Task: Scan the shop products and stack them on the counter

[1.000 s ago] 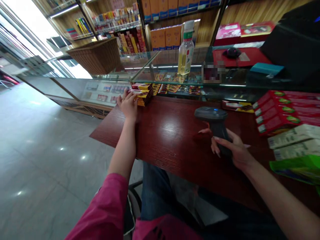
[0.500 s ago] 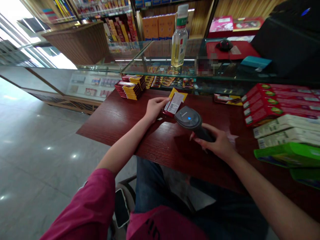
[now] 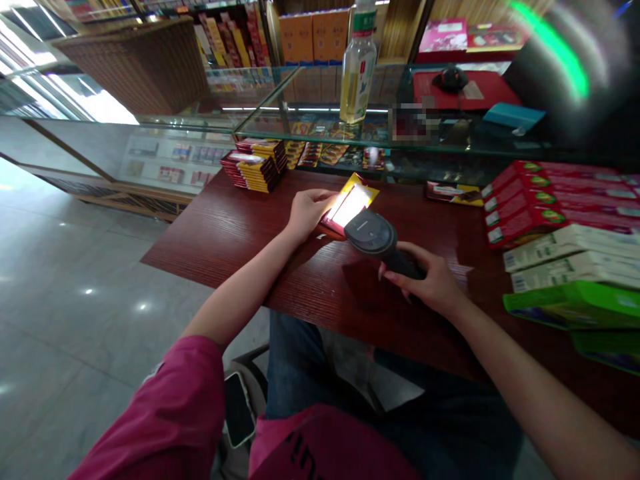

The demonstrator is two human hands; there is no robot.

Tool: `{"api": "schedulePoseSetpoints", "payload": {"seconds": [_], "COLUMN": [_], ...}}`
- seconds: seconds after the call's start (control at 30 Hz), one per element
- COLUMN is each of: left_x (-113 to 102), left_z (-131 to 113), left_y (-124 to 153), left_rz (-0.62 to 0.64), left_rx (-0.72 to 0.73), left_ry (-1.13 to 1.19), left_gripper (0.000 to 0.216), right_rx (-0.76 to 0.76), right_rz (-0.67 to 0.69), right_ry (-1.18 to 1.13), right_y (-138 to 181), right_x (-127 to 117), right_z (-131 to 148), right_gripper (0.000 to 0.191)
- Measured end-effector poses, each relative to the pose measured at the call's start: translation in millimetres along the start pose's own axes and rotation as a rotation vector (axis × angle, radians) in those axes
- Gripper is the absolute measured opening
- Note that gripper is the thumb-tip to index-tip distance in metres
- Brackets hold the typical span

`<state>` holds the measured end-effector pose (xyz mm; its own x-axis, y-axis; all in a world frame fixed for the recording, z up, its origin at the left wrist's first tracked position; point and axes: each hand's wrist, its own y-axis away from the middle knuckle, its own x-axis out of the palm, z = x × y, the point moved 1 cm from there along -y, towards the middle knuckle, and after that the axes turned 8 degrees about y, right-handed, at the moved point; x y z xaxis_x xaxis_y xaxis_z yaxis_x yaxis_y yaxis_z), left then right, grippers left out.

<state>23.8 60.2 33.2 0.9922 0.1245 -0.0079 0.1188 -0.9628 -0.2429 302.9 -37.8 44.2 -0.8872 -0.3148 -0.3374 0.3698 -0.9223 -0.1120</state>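
Observation:
My left hand is closed on the left edge of a flat red and yellow snack packet, held tilted just above the brown desk. White light washes out the packet's label. In my right hand is a dark grey barcode scanner, my fingers wrapped round its handle. Its head points at the packet and, as seen from here, overlaps the packet's lower right corner. A similar red and yellow packet lies at the back of the desk, to the right.
Stacked packets stand at the desk's back left. Red boxes, pale boxes and green packs line the right side. Behind runs a glass counter bearing a bottle, a mouse and a wicker basket.
The scanner's light has come on and brightly lights the packet's label; its blue indicator no longer shows. A green glow has appeared at the upper right. The view has shifted slightly.

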Motion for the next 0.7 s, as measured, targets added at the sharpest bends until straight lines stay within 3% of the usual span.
{"api": "schedulePoseSetpoints", "payload": {"seconds": [0.27,0.33,0.43,0.57,0.7], "left_x": [-4.0,-4.6,1.6,33.8,97.7], "left_z": [4.8,2.5,-3.3,-4.0,2.0], "left_y": [-1.7,1.2,8.6,9.3,-8.6], "left_rz": [0.014,-0.01,-0.001,0.108,0.189], "left_rx": [0.053,0.145,0.414,0.813,1.065], "left_ry": [-0.053,-0.103,-0.256,-0.581,-0.821], "left_gripper": [0.03,0.031,0.027,0.024,0.024], "right_rx": [0.007,-0.001,-0.046,-0.127,-0.186], "right_rz": [-0.05,-0.096,-0.235,-0.539,-0.806], "right_ry": [-0.033,-0.064,-0.132,-0.234,-0.25], "right_y": [3.8,4.8,2.7,-5.3,-8.5], "right_x": [0.6,0.6,-3.5,-19.6,-36.5], "right_z": [-7.7,-6.7,-1.1,2.5,-2.5], "right_gripper": [0.042,0.039,0.035,0.036,0.033]}}
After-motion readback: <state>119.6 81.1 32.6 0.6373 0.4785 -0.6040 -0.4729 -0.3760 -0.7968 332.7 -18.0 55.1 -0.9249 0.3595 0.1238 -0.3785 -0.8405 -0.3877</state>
